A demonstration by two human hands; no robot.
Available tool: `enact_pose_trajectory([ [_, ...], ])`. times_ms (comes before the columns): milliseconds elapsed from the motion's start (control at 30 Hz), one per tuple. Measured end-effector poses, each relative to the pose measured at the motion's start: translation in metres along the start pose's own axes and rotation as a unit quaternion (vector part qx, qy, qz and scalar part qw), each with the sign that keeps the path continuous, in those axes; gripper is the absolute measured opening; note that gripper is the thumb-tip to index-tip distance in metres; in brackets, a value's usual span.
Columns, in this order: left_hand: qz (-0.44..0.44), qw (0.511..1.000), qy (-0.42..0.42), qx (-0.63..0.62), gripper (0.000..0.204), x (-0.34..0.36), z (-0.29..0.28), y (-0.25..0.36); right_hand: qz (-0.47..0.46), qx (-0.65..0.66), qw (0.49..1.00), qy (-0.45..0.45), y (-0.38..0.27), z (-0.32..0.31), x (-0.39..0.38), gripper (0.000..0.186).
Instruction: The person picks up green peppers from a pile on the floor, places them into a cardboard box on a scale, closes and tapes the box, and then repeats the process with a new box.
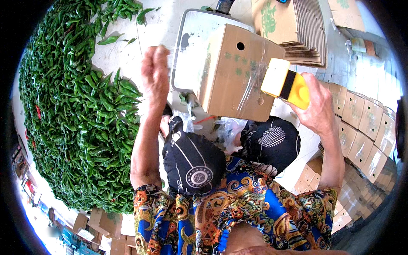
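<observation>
My right hand grips a yellow tape dispenser with a black band across it. The dispenser is against the right side of a brown cardboard box, where shiny clear tape runs along the cardboard. The box has a round hole and green print, and it sits tilted on a metal platform scale. To the left of the box, my left hand is raised with its fingers drawn together. A faint see-through strip shows beside its fingertips; what they hold is hard to make out.
A large heap of green peppers covers the floor on the left, with a few red ones in it. Flattened cartons are stacked at the far right. Closed boxes are piled on the right. Plastic bags lie near my knees.
</observation>
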State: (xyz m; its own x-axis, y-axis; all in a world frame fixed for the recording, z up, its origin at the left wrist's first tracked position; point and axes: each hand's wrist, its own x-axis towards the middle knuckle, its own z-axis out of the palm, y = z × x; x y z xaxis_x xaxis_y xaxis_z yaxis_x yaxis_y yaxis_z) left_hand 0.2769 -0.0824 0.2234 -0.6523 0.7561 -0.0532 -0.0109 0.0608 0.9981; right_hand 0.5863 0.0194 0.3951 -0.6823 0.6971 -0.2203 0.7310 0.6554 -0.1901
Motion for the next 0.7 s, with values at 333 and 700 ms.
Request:
enact_pose_trajectory([
  [333,-0.003,0.999,-0.015,-0.032,0.027,0.007,0.003,0.003,0.003,-0.004,1.000,0.019,0.009,0.000,-0.003,0.063],
  [700,0.054,0.990,-0.031,0.125,0.019,-0.003,0.019,-0.027,0.021,0.002,1.000,-0.008,0.014,0.008,0.002,0.064],
])
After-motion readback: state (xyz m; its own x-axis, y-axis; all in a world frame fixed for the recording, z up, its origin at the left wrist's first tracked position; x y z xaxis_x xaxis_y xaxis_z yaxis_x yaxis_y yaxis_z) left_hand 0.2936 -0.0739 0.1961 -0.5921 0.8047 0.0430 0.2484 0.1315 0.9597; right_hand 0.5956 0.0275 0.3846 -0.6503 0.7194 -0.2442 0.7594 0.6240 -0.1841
